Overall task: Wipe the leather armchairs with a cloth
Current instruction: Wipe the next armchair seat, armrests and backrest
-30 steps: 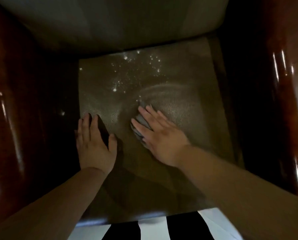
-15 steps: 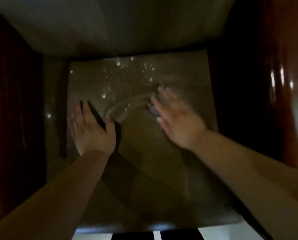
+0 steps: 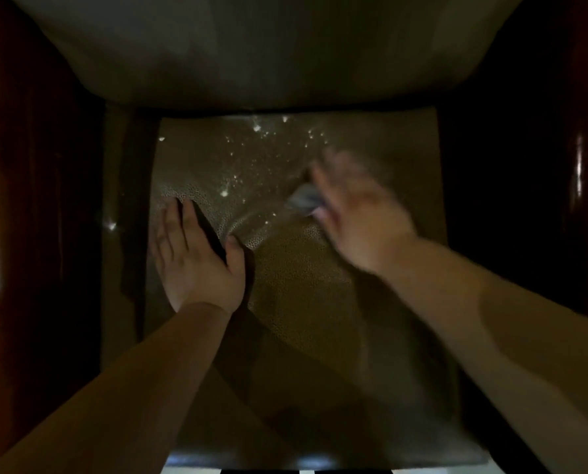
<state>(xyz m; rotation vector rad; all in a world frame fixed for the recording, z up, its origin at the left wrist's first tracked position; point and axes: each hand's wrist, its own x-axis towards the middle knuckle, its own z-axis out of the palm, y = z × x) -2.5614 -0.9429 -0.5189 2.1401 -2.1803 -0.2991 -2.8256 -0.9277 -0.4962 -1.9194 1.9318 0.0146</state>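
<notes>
Pale grey cloth [image 3: 302,199], bunched small, lying on the seat cushion [image 3: 296,302] toward 1 o'clock of its centre, mostly covered by the right hand [image 3: 357,220].
Right hand: blurred, pressing down over the cloth; whether fingers are lying flat or curling round it, cannot tell.
Left hand [image 3: 196,258]: fingers straight and spread, palm resting flat on the cushion toward 9 o'clock, gripping nothing, apparently bracing.
Droplets [image 3: 251,159]: bright specks sitting scattered across the cushion from 11 to 1 o'clock, just short of the backrest [image 3: 285,53], apparently not yet wiped.
Glossy red-brown wooden arms [image 3: 583,165]: flanking at 3 and 9 o'clock, one speck glinting at the 9 o'clock gap.

Hazards, judged:
- Cloth so small under a quick hand, likely slipping out sideways, leaving bare palm smearing wet leather.
- Droplets near the rear seam possibly being pushed into the crease rather than lifted.
- Braced left palm likely sliding should moisture be reaching it.
- Fast sweeping toward 3 o'clock risking knuckles against the wooden arm.
</notes>
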